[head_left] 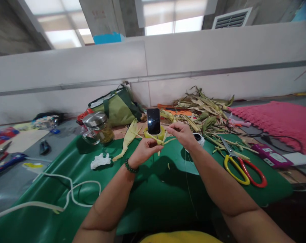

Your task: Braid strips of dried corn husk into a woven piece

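Note:
Between the thumb and fingers of my left hand (147,150) is a small knot of pale green corn husk strips (160,141), its ends sticking out to several sides. My right hand (183,133) is just above and to the right, thumb and forefinger pinched together. One strip rises close to those fingertips, but what they grip is too small to make out. Behind the knot a phone (153,120) stands upright in a yellow holder (147,133). A spool of fine thread (199,139) sits partly hidden behind my right wrist.
Scissors with yellow and red handles (244,170) lie on the green mat (92,172) at right. A husk pile (206,109) is behind them. Left are a whole corn husk (129,136), crumpled tissue (100,161), a lidded glass jar (98,128), a green bag (120,109) and a white cable (72,189).

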Demonstrator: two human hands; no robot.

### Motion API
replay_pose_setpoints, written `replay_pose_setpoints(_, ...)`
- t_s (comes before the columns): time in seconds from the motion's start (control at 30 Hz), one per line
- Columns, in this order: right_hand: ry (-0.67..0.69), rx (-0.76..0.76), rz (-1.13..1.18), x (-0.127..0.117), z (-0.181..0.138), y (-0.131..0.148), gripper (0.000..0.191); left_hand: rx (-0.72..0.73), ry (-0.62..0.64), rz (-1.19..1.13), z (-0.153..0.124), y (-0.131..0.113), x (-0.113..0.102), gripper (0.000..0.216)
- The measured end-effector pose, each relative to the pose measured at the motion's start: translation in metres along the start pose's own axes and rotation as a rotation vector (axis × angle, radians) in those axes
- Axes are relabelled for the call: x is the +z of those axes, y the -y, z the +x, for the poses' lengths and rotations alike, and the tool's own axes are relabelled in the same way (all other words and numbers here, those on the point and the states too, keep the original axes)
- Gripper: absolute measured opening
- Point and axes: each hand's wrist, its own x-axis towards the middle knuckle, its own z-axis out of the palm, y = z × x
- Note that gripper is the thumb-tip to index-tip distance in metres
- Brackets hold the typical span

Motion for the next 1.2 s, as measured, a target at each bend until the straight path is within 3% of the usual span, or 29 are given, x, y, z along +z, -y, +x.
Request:
replay_pose_setpoints(0.23, -0.049, 0.112, 0.162, 0.005, 0.002, -0.006, 0.039, -0.025, 0.056, -0.058, 0.000, 0.000, -0.003, 0.028)
replay_pose_setpoints(0.37, 0.181, 0.171, 0.221, 0.005, -0.002, 0.002, 0.047, -0.040, 0.022, -0.085, 0.000, 0.000, 0.000, 0.030)
replay_pose_setpoints(0.47, 0.270, 0.187, 0.155, 0.004, -0.005, 0.007, 0.039, -0.042, -0.036, -0.104, 0.001, -0.001, -0.001, 0.030)
replay_pose_setpoints(0.7, 0.176, 0.054, 0.077, 0.014, -0.010, 0.008, 0.014, -0.057, -0.095, -0.165, 0.003, 0.003, -0.002, 0.030)
replay_pose_setpoints(0.9, 0.221, 0.000, -0.020, 0.007, -0.008, 0.005, 0.008, -0.006, -0.170, -0.050, 0.005, 0.003, -0.005, 0.029)
replay_pose_setpoints(0.97, 0.202, -0.090, -0.125, 0.005, -0.007, 0.002, 0.008, -0.009, -0.187, 0.018, 0.006, 0.005, -0.006, 0.024)
replay_pose_setpoints(1.1, 0.045, -0.411, -0.435, 0.007, -0.009, 0.000, 0.017, -0.035, -0.210, 0.176, 0.007, 0.012, 0.001, 0.013)
replay_pose_setpoints(1.2, 0.117, -0.505, -0.557, 0.010, -0.012, 0.001, 0.015, 0.005, -0.167, 0.239, 0.004, 0.012, 0.010, 0.009)
